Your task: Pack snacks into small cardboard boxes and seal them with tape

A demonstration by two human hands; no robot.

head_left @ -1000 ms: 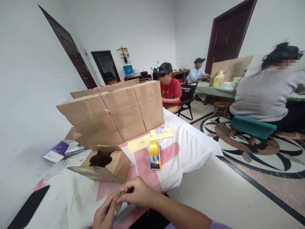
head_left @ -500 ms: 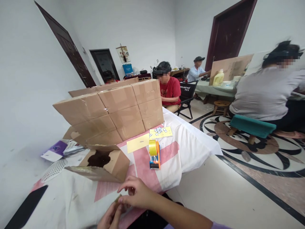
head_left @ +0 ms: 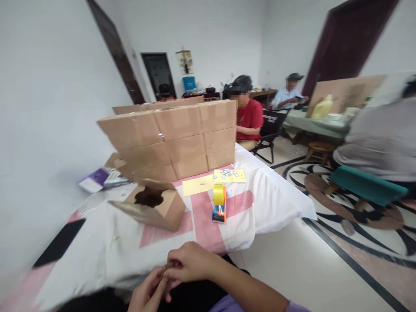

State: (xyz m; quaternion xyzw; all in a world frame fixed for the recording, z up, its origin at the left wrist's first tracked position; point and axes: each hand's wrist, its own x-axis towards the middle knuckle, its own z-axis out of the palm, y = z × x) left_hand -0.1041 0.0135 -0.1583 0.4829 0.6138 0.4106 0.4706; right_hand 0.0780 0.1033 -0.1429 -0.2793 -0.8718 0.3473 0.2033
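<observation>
Low in the view, over my lap and close to the table edge, my left hand (head_left: 149, 289) is closed with its fingertips pinched together. My right hand (head_left: 190, 262) meets it from the right, thumb and fingers bent in. Between the fingertips of both shows a small brownish piece (head_left: 168, 266), mostly covered and too small to name. Beyond the hands stands an open cardboard box (head_left: 175, 210), its front flap folded out and something dark brown inside. To the right of the box is a tape dispenser (head_left: 219, 203) with a yellow roll.
Joined cardboard boxes (head_left: 185, 147) form a wall across the table. Before it lie a yellow card (head_left: 198, 185) and another bearing small whitish pieces (head_left: 229, 174). A dark flat object (head_left: 60, 242) is at left. A person in red (head_left: 251, 119) sits beyond; others sit farther right.
My view has swung, so the table's things sit farther right and slightly higher. My right hand's raised fingers have come down and closed at the small piece by my left fingertips.
</observation>
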